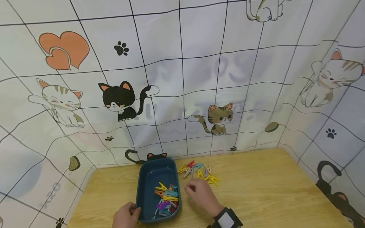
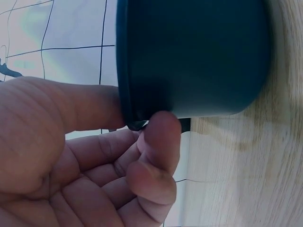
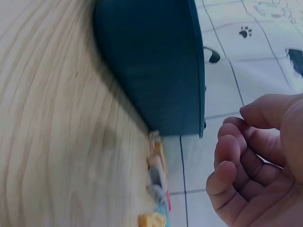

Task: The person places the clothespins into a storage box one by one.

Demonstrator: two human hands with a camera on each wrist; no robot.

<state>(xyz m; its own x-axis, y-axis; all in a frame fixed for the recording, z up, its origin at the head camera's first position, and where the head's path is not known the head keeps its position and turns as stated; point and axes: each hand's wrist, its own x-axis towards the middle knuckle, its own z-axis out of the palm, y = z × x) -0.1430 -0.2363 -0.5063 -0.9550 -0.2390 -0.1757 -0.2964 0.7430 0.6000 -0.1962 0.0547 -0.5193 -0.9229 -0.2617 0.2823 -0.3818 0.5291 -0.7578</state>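
Note:
A dark blue plastic basin [image 1: 157, 190] sits on the wooden table, with clothespins [image 1: 168, 199] of several colours heaped at its near right end. My left hand [image 1: 125, 216] pinches the near left rim, its thumb [image 2: 90, 109] on top and fingertips [image 2: 161, 137] below. To the right of the basin is my right hand [image 1: 201, 194], above the table and apart from the rim. Its fingers [image 3: 227, 156] are loosely bent, and nothing shows between them and the thumb. Just beyond it lies a loose pile of clothespins [image 1: 199, 171], yellow, red, blue and pale.
A wall covering [image 1: 165, 79] with printed cats and grid lines rises behind the table [image 1: 256, 186] and at both sides. The basin's far end stands close to that wall. My right wrist wears a black strap with a device [image 1: 226, 218].

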